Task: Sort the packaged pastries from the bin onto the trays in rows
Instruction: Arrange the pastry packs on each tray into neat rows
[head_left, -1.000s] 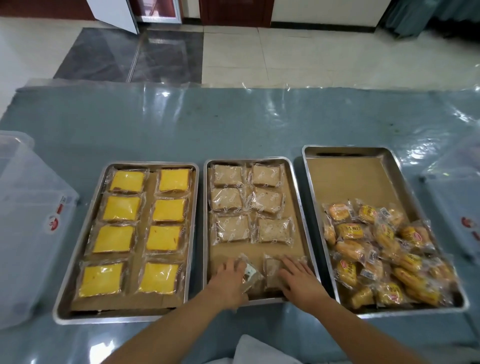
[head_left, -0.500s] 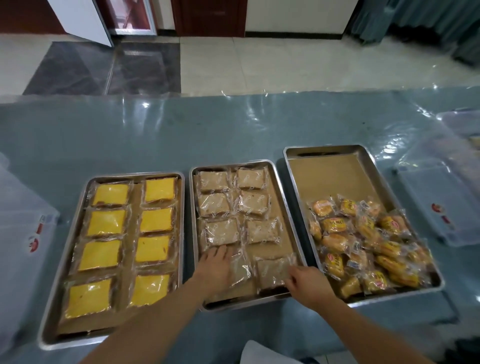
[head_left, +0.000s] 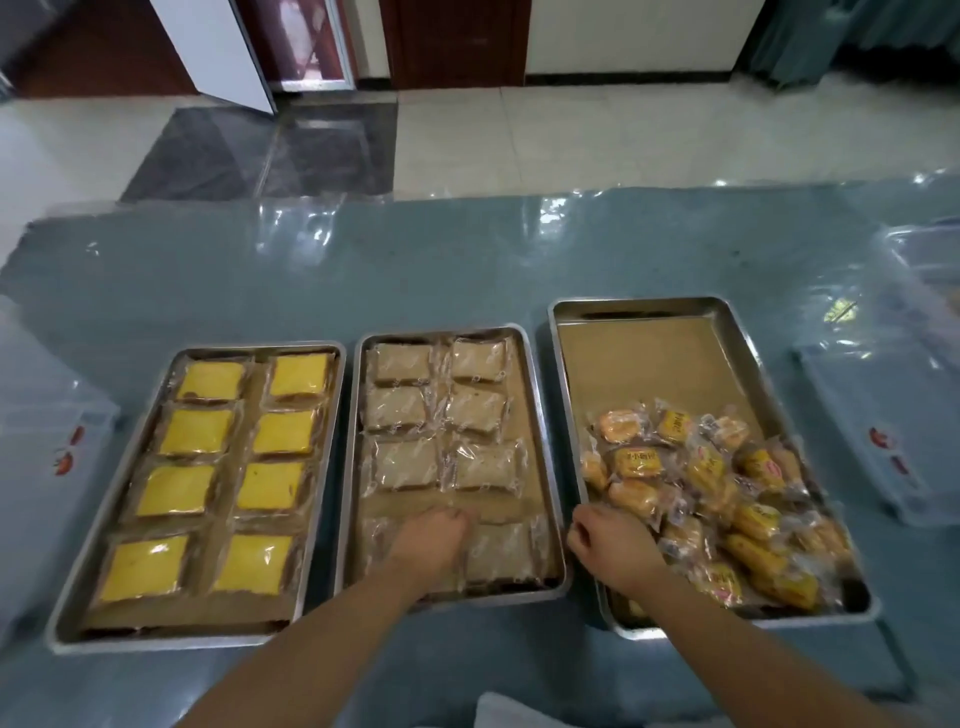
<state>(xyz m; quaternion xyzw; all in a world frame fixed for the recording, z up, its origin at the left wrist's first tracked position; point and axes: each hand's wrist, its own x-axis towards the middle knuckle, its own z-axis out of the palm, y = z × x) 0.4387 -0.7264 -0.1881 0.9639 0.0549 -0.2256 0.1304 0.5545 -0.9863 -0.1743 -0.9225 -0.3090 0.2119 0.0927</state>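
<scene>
- The counter (head_left: 467, 270) is covered in blue-grey cloth under a clear, wrinkled plastic sheet that glints with light.
- Past its far edge lies a glossy floor (head_left: 597, 140) of pale tiles with one dark marbled patch at 11 o'clock; a white door (head_left: 218, 47) stands ajar there.
- Three steel trays lined with brown paper sit side by side.
- The left tray (head_left: 67, 618) holds eight flat yellow squares (head_left: 195, 431) in clear wrap, in two columns.
- The middle tray (head_left: 540, 431) holds beige slabs (head_left: 402, 408) in crinkled clear wrap, two columns, with the last pair at its 6 o'clock end.
- The right tray (head_left: 748, 353) is bare at 12 o'clock; a loose heap of golden buns (head_left: 717, 493) fills its near half. Their wrappers carry yellow and red labels, too blurred to read.
- Clear plastic bins stand at 9 o'clock (head_left: 47, 452) and 3 o'clock (head_left: 893, 415), each with a small red mark I cannot read.
- The left hand (head_left: 431, 535) lies palm-down on the near-left slab, fingers bent over its far edge.
- The right hand (head_left: 608, 540) is at the near-left corner of the right tray, fingers curled beside the buns; whether they pinch one, I cannot tell.
</scene>
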